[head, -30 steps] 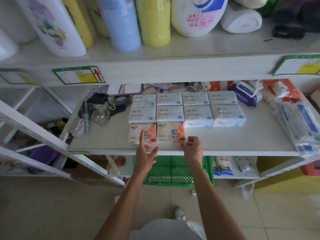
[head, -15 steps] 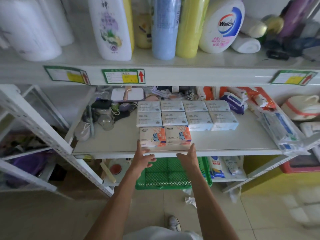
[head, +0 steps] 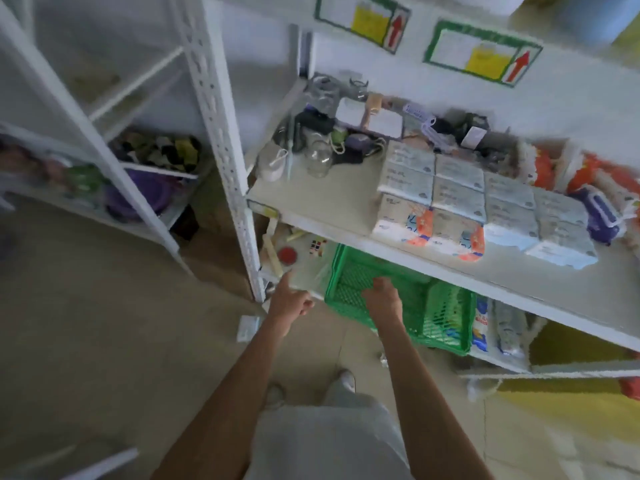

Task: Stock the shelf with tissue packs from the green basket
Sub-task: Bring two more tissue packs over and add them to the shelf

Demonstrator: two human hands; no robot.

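From my remote station I record soft, even, fairly dim light with no glare, and deep shade under the shelf (head: 346, 216) board where the green basket (head: 446, 320) sits. Motion blur smears the whole frame, worst above the shelf at the price labels (head: 481, 51). Wide-angle distortion bends the white upright (head: 221, 133) left of the shelf, and the view is tilted.

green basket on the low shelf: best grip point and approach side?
Grip the near top rim of the green basket, coming from the front and slightly above. It sits tucked under the middle shelf, so only its front edge is exposed, and the mesh wall offers finger holes. The right hand is already at that rim; the left hand is off to its side, empty.
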